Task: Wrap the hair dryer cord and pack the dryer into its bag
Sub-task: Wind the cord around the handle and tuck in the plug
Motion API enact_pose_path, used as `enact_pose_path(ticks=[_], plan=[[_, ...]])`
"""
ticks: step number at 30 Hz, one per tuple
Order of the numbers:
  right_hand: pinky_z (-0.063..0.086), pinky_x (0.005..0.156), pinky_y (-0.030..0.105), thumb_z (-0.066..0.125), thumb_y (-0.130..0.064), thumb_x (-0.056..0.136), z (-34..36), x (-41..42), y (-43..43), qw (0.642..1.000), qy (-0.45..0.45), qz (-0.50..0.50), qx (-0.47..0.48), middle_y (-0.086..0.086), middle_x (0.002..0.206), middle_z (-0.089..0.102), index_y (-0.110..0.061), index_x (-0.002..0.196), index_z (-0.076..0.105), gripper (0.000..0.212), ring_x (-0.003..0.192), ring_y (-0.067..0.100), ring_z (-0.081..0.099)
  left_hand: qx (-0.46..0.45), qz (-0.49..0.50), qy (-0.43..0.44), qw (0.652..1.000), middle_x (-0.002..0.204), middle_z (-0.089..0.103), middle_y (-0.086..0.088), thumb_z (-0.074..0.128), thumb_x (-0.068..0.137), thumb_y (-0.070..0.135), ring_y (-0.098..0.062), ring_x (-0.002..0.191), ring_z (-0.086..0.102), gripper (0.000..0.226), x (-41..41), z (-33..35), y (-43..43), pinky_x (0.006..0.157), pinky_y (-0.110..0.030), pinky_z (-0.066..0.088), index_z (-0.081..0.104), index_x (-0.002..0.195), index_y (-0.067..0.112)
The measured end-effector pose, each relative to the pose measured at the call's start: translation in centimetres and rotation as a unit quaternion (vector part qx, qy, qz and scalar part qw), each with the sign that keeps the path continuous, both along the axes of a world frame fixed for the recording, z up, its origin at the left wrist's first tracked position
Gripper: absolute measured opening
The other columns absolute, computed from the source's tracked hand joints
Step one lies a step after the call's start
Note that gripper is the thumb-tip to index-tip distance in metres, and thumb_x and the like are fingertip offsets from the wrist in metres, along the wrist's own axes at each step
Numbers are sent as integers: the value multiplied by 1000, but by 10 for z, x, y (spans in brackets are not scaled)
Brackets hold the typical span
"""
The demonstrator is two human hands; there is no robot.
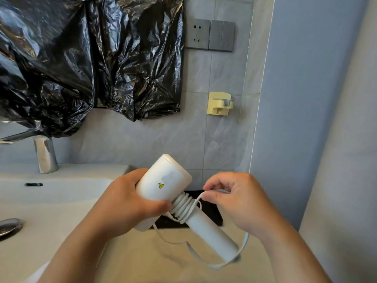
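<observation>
The white hair dryer [163, 178] was held in the air above the beige counter [142, 252], barrel tilted up and away, handle [212, 235] slanting down to the right; a yellow warning triangle showed on the barrel, while the grey print beside it was too blurred to read. The white cord [183, 205] lay in several tight coils round the top of the handle; the loose remainder looped under the handle's end, and its plug was not visible. The left hand [122, 199] gripped the barrel, fingers curled round its far side and largely hidden, thumb pressing near the coils; the right hand [234, 203] pinched the cord between thumb and forefinger just beside the coils, other fingers curled in.

Beneath the dryer lay a flat black object [210, 209] – mostly covered, its nature unclear. To the left sat the white basin [51, 193] with a chrome faucet [43, 154], both cut off by the edge; crumpled black plastic sheeting [81, 58] hung on the wall above – whatever lay behind it was concealed. On the grey tiles were a wall socket [197, 33] and a yellow holder [219, 103].
</observation>
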State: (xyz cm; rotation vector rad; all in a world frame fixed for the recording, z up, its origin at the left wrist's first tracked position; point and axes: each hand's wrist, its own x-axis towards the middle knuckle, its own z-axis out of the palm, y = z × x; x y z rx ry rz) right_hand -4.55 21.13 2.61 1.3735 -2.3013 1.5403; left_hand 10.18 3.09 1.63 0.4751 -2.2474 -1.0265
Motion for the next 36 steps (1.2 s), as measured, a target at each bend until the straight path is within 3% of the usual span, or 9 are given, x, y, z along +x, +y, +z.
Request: enact_pose_path(ticks=[5,10,14,17,20,23,28,33,36], plan=[[46,62,22,84,-16,69,4,0,6,996,-50,79,-16,-8,57,65,-23,69,73,13,57,5,55,36,-67,19,997,84,75,4,83,41,40,-7,66,70,50,11,8,2,52,-18,51,73,90,38],[30,45,18,83,-50,59,7,-6,16,998,6,4,59,-9,44,42,-13,59,65,41,44,5,35,17,-81,39,996,81,75,6,81,38,42,-6,64,69,54,18,17,10,53,-18,53,72,91,41],[23,48,27,72,-74,51,1,-13,15,980,90,-113,135,-7,48,24,-14,50,36,71,48,14,25,-116,26,23,993,85,72,18,79,39,52,-7,74,69,65,21,20,16,63,-34,58,62,102,50],[21,49,29,66,-82,44,-1,-14,13,976,103,-133,142,-4,51,23,-15,51,33,75,51,16,23,-180,40,15,983,87,69,22,75,38,60,-6,78,68,70,25,23,19,67,-39,57,58,105,52],[22,43,21,79,-69,47,3,-10,14,996,34,-60,63,-9,47,26,-16,47,41,65,47,9,25,-91,-28,55,994,83,73,15,80,37,50,-5,69,69,65,26,27,20,56,-26,57,65,100,49],[30,45,14,76,-52,54,8,-3,13,997,-52,46,-29,-12,44,42,-14,54,66,39,44,2,36,7,-112,98,989,70,72,11,81,36,46,0,56,62,59,26,28,20,46,-9,44,72,94,41],[41,44,17,70,-40,75,10,7,7,959,-197,184,-89,1,53,64,-15,71,76,26,47,11,56,117,-148,176,966,85,73,-14,89,29,63,-24,72,68,75,18,24,15,59,-37,53,75,91,23],[27,36,13,53,-4,83,-16,-2,-12,892,-364,225,-149,-4,50,49,-7,81,57,5,36,2,39,171,-92,221,956,81,74,-11,79,41,44,-25,69,67,49,7,20,19,58,-38,52,76,85,23],[23,38,13,39,2,94,-20,-2,-16,877,-395,227,-154,-4,52,43,-9,82,47,18,39,1,34,179,-66,236,953,79,73,-8,79,40,46,-21,66,66,48,3,20,24,56,-37,52,76,83,25]])
